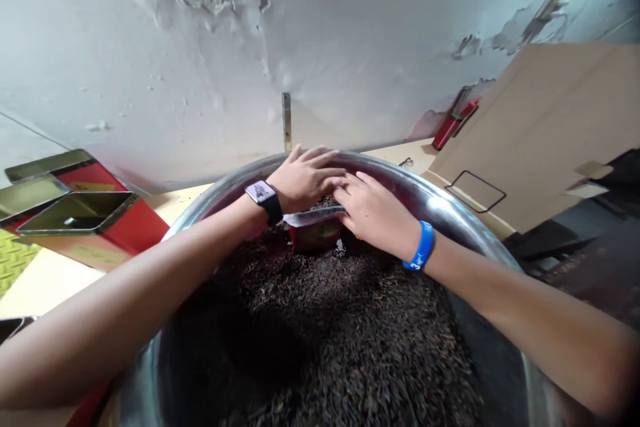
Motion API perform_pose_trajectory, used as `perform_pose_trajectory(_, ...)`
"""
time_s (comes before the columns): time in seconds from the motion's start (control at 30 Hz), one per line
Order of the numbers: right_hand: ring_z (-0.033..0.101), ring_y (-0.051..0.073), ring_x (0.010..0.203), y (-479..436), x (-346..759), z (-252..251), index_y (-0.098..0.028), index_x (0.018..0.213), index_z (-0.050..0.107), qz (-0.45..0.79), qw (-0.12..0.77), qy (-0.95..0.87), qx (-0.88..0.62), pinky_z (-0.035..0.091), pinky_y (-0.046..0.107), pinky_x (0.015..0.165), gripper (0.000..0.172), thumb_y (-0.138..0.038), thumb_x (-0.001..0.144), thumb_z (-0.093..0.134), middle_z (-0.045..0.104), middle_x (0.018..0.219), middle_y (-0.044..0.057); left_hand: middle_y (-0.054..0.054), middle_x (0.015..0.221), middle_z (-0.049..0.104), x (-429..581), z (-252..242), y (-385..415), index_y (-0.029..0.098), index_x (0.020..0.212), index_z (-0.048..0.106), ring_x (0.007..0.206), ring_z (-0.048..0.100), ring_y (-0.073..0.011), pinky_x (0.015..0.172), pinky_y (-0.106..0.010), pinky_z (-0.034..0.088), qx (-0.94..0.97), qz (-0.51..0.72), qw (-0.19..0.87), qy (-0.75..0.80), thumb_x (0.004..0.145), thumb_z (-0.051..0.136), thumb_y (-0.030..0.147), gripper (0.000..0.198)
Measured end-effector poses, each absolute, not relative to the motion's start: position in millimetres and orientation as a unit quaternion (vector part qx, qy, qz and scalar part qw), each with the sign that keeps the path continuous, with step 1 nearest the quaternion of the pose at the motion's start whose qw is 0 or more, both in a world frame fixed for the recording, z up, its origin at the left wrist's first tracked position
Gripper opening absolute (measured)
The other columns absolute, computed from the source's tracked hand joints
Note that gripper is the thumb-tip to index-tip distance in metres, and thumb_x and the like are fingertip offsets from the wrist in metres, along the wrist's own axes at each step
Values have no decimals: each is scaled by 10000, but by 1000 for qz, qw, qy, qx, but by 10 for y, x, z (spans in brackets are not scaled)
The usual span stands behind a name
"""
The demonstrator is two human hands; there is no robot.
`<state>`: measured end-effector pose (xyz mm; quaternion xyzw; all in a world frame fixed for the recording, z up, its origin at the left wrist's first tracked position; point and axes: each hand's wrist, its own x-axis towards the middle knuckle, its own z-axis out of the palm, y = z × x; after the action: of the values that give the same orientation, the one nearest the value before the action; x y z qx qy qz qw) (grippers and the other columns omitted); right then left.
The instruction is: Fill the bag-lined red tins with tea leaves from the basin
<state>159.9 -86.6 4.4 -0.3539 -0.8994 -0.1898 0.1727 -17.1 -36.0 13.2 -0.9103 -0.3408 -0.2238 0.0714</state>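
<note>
Dark, dry loose tea leaves (380, 327) fill a large round metal basin (215, 190). A red tin (315, 238) stands in the leaves near the basin's far side, with more leaves visible inside its mouth. Over the far part of that mouth lies my left hand (306, 179), its fingers stretched out and apart; a watch is on the wrist. My right hand (374, 208), with a blue wristband, is at the tin's right edge. Its fingers extend over the opening toward the left hand, thumb side by the rim. The fingertips of both hands nearly meet, and neither grips anything visibly.
Several open red tins (117, 213) lie tilted on the pale tabletop (55, 280) at left. A cardboard box (555, 120) stands at right, with a red tin (447, 128) behind it. The peeling wall (350, 47) rises just beyond the basin.
</note>
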Motion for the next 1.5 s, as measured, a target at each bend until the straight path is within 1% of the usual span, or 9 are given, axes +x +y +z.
perform_pose_trajectory(0.13,510,197,1032,-1089,1443,74,-140,1121,542,-60,196,-934,-293,393,355,898,303,-248,872,407,588,1087,95,-71,1323,453,-402,-30,-55,226,1214,511,1232,372,-230,1014,-451,267,-879,-218,30,-423,899,301,456,443)
perform_pose_trajectory(0.27,577,162,908,-1192,1345,-162,-187,1072,577,105,71,-977,-173,449,282,777,364,-439,864,416,626,995,48,-89,1167,586,-402,-116,-58,194,1248,476,1016,560,-214,860,-341,426,-882,-180,-36,-435,875,335,435,465)
perform_pose_trajectory(0.43,544,258,1017,-1040,1385,-734,-125,1160,546,141,-40,-955,-257,444,359,820,597,-571,768,486,571,1118,159,-55,1035,655,-404,-173,-30,220,1083,607,897,601,-200,794,-307,443,-887,-180,-23,-424,861,343,362,373)
perform_pose_trajectory(0.57,524,260,1055,-1053,1325,-1047,-112,1215,508,238,-73,-925,-288,423,359,862,728,-648,724,466,548,1158,176,-45,1014,663,-439,-187,15,229,1068,616,869,601,-192,770,-298,444,-888,-187,-31,-418,851,356,351,360)
perform_pose_trajectory(0.83,499,288,1091,-1184,1169,-829,-122,1305,394,386,-191,-854,-292,386,330,915,1036,-746,498,578,486,1268,132,-40,1075,635,-427,-155,7,198,1124,589,947,573,-169,829,-255,403,-882,-154,-61,-440,854,344,298,378)
perform_pose_trajectory(1.07,493,216,1106,-1187,1195,-535,-184,1086,578,449,-262,-842,-140,335,245,946,712,-550,491,718,587,1145,19,-49,1065,639,-435,-183,53,185,1103,598,939,577,-170,823,-256,405,-885,-164,-58,-431,850,350,293,370)
perform_pose_trajectory(1.2,584,216,894,-1247,1136,-540,-149,1046,592,345,-246,-885,-192,426,268,754,634,-501,530,700,634,1038,77,-45,1044,647,-442,-175,53,187,1084,611,912,583,-167,790,-250,410,-885,-169,-65,-428,838,376,302,359)
perform_pose_trajectory(1.33,589,188,721,-1195,1152,-381,-147,982,605,285,-151,-919,-229,415,253,601,504,-459,588,655,658,863,64,-40,1003,662,-422,-156,24,196,1054,632,876,589,-171,765,-256,411,-879,-177,-72,-437,818,415,321,345)
perform_pose_trajectory(1.5,577,185,871,-1033,1318,41,-174,1108,548,272,46,-918,-285,430,276,747,506,-402,663,626,625,1035,59,-33,958,673,-357,-77,-58,186,1031,655,833,585,-158,720,-239,411,-883,-179,-128,-415,789,454,291,331)
